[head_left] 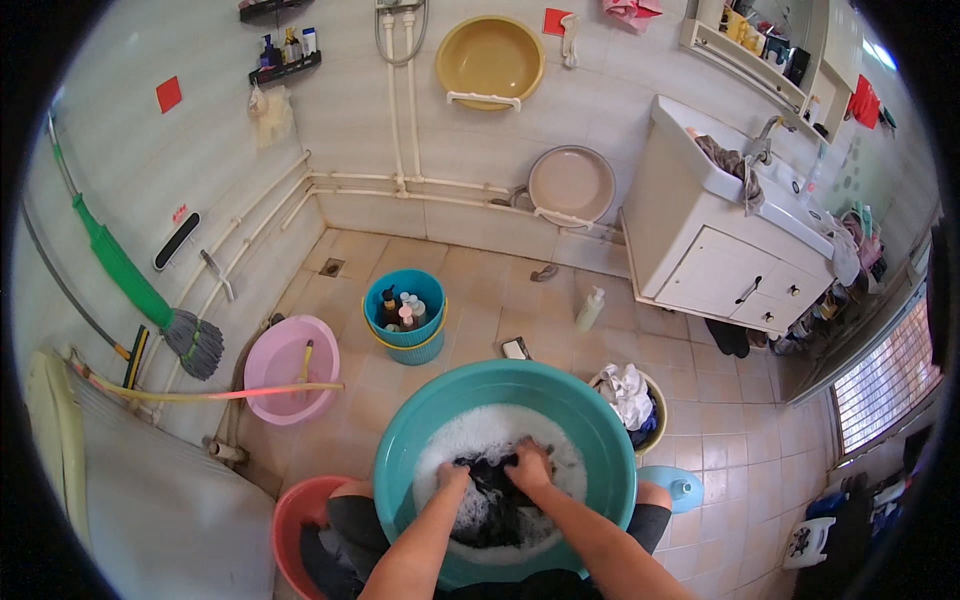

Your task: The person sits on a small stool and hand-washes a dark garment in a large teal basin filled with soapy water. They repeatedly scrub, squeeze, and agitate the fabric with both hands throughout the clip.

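Observation:
A large teal basin (400, 440) stands between my knees, holding water with thick white suds (440, 440). A black garment (492, 508) lies soaked in the middle of it. My left hand (453, 474) grips the garment's left side, its fingertips partly hidden in cloth and foam. On the other side my right hand (530, 466) is closed on the same wet cloth, a short distance from the left. The garment's exact kind cannot be made out.
Around the basin stand a red tub (290, 520) with dark clothes, a clothes basket (655, 415), a light-blue jug (684, 490), a turquoise bucket (415, 350) of bottles and a pink basin (265, 370). A phone (516, 348) and a pump bottle (590, 310) are on the tiles.

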`<move>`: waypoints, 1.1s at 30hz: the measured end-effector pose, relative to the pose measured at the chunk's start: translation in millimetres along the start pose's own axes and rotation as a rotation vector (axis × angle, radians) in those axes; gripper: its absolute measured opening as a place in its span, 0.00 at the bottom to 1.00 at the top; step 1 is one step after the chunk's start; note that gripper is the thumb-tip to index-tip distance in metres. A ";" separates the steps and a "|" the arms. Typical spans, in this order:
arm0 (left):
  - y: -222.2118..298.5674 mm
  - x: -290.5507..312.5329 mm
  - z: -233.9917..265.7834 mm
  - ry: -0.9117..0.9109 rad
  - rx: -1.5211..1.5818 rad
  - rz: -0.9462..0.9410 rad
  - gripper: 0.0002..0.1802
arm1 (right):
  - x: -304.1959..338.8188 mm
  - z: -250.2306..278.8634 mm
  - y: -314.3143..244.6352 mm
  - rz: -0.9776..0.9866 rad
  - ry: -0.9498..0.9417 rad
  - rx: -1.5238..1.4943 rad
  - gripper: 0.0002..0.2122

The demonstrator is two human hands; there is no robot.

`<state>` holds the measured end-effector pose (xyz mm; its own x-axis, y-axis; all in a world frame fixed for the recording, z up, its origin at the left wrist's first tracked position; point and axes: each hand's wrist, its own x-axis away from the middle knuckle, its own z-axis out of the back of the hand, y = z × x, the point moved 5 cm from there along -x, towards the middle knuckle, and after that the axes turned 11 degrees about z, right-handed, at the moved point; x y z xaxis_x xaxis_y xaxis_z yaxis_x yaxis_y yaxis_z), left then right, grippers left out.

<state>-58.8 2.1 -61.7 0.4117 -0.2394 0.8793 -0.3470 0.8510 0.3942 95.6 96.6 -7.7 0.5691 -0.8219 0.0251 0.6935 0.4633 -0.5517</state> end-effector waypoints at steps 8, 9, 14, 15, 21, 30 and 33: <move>22.1 0.0 -36.0 -1.014 0.840 0.099 0.24 | 13.9 34.8 -112.5 0.107 -0.003 -0.452 0.17; 28.5 19.1 -37.5 -0.969 0.910 0.124 0.23 | 20.1 43.5 -128.9 0.157 0.031 -0.376 0.14; 23.7 29.7 -41.0 -0.532 0.810 -0.032 0.22 | 5.2 34.2 -111.1 0.183 0.172 -0.157 0.13; 18.8 18.4 -46.5 -0.429 0.718 -0.086 0.22 | -4.1 31.9 -93.8 0.078 0.123 -0.097 0.13; 51.1 85.0 -27.2 -0.205 0.300 -0.175 0.19 | -12.6 26.3 15.1 -0.457 0.144 -0.238 0.19; 12.5 20.6 -18.3 -0.095 0.446 -0.064 0.32 | 7.8 -14.0 39.5 -0.424 0.334 -0.194 0.21; 0.4 -17.4 -35.6 -0.347 0.622 0.054 0.30 | 1.5 -33.8 -2.4 -0.414 0.027 -0.670 0.20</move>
<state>-36.1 23.3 -86.5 0.1243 -0.4271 0.8956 -0.8183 0.4663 0.3360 79.9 83.0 -34.6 0.3056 -0.8957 0.3230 0.4281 -0.1738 -0.8868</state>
